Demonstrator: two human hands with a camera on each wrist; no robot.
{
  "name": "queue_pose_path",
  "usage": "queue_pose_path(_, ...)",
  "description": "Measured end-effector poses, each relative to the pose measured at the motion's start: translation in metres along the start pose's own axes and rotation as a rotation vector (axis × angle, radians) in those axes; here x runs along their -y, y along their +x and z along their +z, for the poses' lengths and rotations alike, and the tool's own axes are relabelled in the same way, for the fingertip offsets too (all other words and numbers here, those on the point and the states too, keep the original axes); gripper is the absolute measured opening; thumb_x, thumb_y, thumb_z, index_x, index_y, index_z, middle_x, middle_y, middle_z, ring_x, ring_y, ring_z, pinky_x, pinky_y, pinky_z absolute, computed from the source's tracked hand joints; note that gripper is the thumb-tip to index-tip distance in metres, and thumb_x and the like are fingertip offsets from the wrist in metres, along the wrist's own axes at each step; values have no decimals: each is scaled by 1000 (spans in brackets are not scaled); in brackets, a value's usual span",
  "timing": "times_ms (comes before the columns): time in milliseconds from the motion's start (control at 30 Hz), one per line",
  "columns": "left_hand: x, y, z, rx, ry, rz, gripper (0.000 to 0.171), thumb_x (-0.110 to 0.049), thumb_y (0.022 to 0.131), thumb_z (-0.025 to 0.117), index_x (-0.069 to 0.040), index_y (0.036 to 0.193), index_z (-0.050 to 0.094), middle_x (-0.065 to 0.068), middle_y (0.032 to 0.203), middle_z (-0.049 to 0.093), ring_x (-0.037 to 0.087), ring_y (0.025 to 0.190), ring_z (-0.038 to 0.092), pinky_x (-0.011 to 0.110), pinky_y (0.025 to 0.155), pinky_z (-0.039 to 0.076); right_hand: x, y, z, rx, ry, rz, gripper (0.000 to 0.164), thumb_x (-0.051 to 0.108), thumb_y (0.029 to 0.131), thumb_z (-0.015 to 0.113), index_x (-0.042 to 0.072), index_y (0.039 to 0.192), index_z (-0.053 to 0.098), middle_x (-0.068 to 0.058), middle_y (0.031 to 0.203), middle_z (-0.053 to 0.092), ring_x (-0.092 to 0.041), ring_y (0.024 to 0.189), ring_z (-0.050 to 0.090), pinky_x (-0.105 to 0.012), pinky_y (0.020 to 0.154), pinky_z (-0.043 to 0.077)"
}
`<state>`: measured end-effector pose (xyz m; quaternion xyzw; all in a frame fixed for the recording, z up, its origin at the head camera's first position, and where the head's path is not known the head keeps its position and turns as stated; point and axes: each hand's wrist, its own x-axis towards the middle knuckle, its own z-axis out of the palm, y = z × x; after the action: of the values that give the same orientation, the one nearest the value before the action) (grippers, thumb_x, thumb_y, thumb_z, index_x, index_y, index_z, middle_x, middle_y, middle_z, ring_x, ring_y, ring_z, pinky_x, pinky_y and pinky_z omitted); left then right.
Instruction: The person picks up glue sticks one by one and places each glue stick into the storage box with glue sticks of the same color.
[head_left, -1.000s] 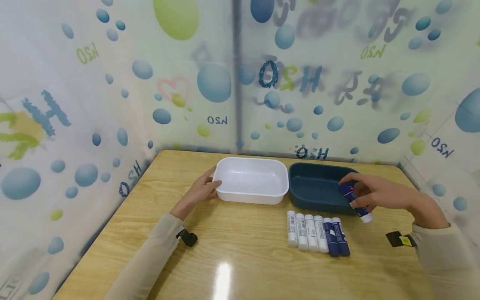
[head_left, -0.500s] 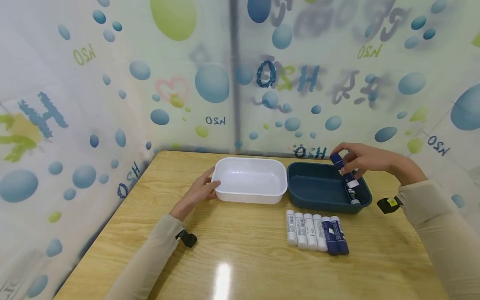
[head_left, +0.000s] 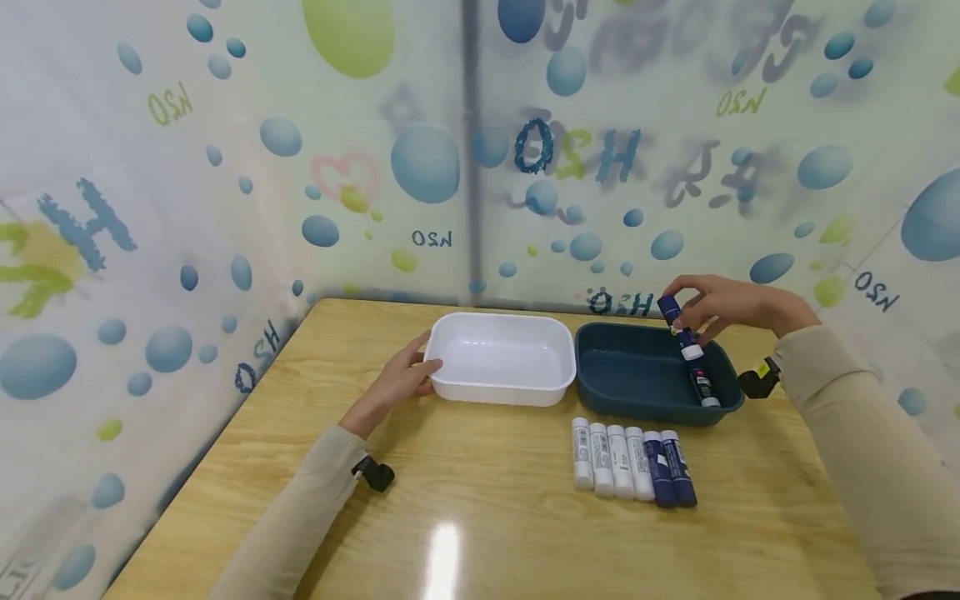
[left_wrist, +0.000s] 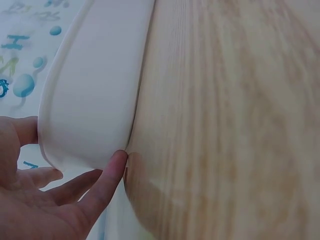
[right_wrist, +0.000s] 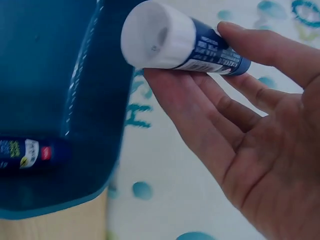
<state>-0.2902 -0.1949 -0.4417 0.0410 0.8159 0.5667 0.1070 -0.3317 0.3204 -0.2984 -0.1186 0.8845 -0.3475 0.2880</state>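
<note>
My left hand (head_left: 401, 379) holds the near left corner of a white plastic tray (head_left: 498, 393), thumb over the rim; in the left wrist view the fingers (left_wrist: 107, 182) reach to its lower edge. My right hand (head_left: 723, 304) pinches a dark blue glue stick (head_left: 678, 323), its white end tilted down, above the right end of a dark teal tray (head_left: 637, 408). The right wrist view shows this glue stick (right_wrist: 200, 47) between thumb and fingertips. Another blue glue stick (head_left: 703, 386) lies inside the teal tray along its right side.
In front of the teal tray, several white glue sticks (head_left: 613, 460) and two blue glue sticks (head_left: 669, 468) lie side by side on the wooden table (head_left: 480, 492). A printed curtain (head_left: 360, 208) hangs close behind the table's back edge.
My right hand has moved up and left with the blue glue stick, from the teal tray's front right corner to over its right back part. My left hand has stayed on the white tray.
</note>
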Motion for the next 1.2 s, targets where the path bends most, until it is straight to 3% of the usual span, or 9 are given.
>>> queue_pose_path(167,-1,0,-1,4,4,1,74,-28,107,58,-21,168,17,31,152,47,25,108,68,43,92,62,-17,11,-1,0,19,51,74,19,100,67,0,153,20,-22,127,62,-26,99,64,-47,92,61)
queue_pose_path(367,0,0,-1,3,11,5,73,-29,107,57,-22,168,17,30,150,48,27,109,68,42,92,62,-34,21,3,-7,28,94,62,16,98,69,2,138,23,-21,117,66,-27,89,69,-45,87,64)
queue_pose_path(700,2,3,0,-3,18,1,72,-29,107,58,-23,167,20,28,147,51,27,110,69,34,87,63,-41,29,5,44,12,143,48,4,95,69,2,125,32,-13,100,74,-19,71,67,-39,79,64)
queue_pose_path(833,0,3,1,-10,19,-6,72,-28,106,59,-25,167,21,26,146,52,27,110,68,34,87,63,-44,30,5,65,-7,168,48,4,94,72,0,125,35,-9,88,70,-17,70,68,-37,79,64)
queue_pose_path(967,-1,2,0,-2,17,0,72,-28,107,58,-24,167,19,27,147,51,29,112,68,35,88,63,-48,33,6,79,-14,183,56,7,95,72,-5,134,34,-9,92,70,-17,74,69,-38,81,64)
queue_pose_path(1200,0,2,0,1,16,-6,72,-28,107,58,-23,167,19,28,148,50,29,113,67,38,91,62,-52,34,12,134,2,215,67,11,101,65,-15,145,22,-22,113,67,-23,91,72,-44,87,64)
